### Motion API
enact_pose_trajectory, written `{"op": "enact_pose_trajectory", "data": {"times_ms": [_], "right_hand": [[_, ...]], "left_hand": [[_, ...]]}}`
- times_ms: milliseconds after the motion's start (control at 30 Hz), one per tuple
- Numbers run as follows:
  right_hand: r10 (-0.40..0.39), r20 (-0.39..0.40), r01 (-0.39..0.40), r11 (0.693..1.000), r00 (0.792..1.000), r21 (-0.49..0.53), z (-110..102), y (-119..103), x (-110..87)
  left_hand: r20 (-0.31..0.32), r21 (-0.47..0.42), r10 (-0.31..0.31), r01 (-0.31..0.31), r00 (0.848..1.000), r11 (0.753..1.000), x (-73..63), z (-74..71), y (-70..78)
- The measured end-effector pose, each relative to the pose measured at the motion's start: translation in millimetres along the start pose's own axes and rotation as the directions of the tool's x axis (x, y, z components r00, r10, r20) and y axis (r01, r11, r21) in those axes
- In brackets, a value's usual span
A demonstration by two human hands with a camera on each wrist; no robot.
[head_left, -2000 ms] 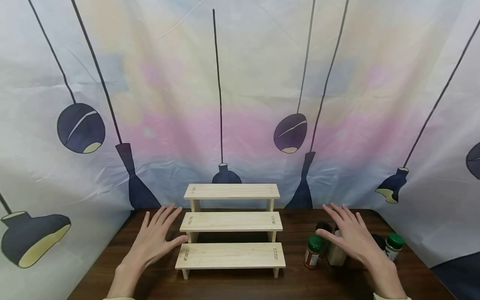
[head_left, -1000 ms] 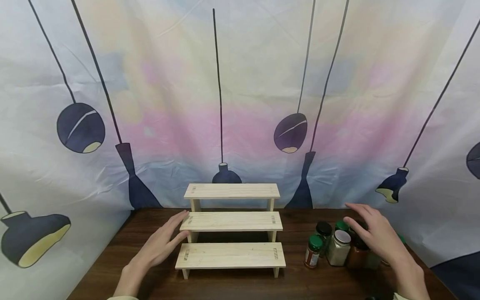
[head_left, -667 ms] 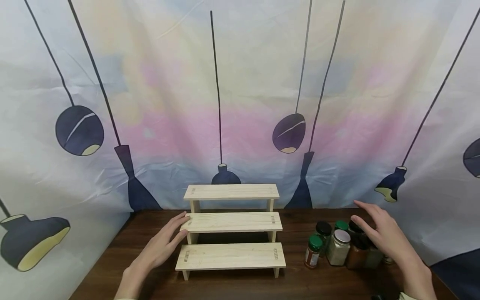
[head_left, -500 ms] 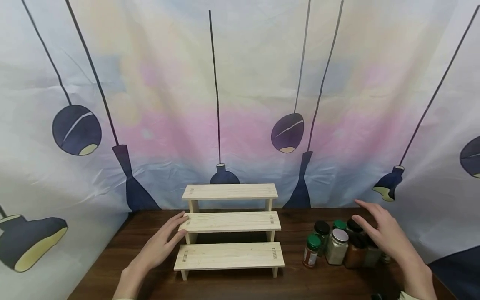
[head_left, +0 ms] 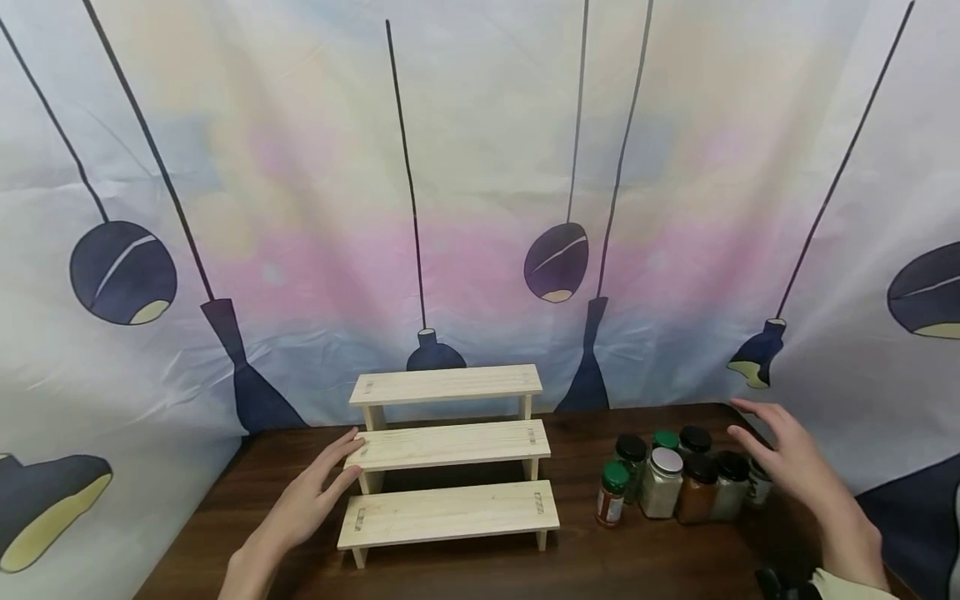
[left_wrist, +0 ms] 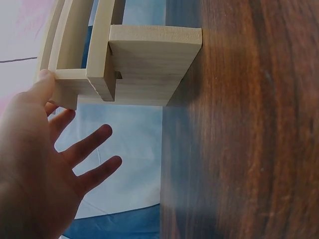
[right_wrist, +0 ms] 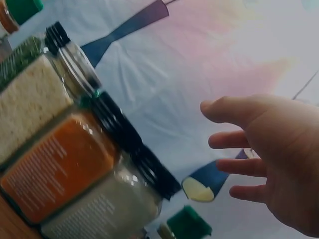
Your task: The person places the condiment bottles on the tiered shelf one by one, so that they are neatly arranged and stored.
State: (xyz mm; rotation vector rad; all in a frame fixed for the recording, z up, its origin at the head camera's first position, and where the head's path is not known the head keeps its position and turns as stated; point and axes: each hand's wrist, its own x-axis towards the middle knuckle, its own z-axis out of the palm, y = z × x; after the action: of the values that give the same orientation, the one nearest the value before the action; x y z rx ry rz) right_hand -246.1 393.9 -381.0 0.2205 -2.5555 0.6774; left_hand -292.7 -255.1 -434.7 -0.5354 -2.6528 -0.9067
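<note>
A three-tier wooden step rack point(head_left: 450, 442) stands on the dark wooden table. My left hand point(head_left: 296, 508) is at the left end of its middle step, thumb and index finger touching the wood. In the left wrist view, the other fingers of my left hand point(left_wrist: 45, 154) stretch out past the rack point(left_wrist: 149, 64). My right hand point(head_left: 802, 467) hovers right of a cluster of spice jars, holding nothing. Among them are a green-capped bottle point(head_left: 611, 504), a pale granule jar point(head_left: 662, 490) with a silvery lid and an orange-brown powder jar point(head_left: 697, 498) with a black lid.
Several more jars crowd there, including a greyish one point(head_left: 729, 493) and one at the right end point(head_left: 759, 486). Behind the table point(head_left: 600, 567) hangs a cloth point(head_left: 480, 167) printed with lamps. A black object point(head_left: 780, 587) shows by the right sleeve point(head_left: 847, 587).
My left hand's fingers have drawn together and come onto the middle step's end. My right hand has moved right, uncovering the jars. The head view has turned slightly right.
</note>
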Motion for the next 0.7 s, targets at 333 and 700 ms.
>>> {"op": "enact_pose_trajectory", "data": {"times_ms": [333, 700], "right_hand": [[0.086, 0.143, -0.086, 0.996, 0.986, -0.008, -4, 27, -4.9], [0.143, 0.284, -0.163, 0.986, 0.948, 0.047, -13, 53, -13.0]], "left_hand": [[-0.012, 0.007, 0.002, -0.002, 1.000, 1.000, -1.8, -4.0, -2.7], [-0.018, 0.011, 0.004, -0.004, 1.000, 1.000, -3.3, -1.2, 0.8]]}}
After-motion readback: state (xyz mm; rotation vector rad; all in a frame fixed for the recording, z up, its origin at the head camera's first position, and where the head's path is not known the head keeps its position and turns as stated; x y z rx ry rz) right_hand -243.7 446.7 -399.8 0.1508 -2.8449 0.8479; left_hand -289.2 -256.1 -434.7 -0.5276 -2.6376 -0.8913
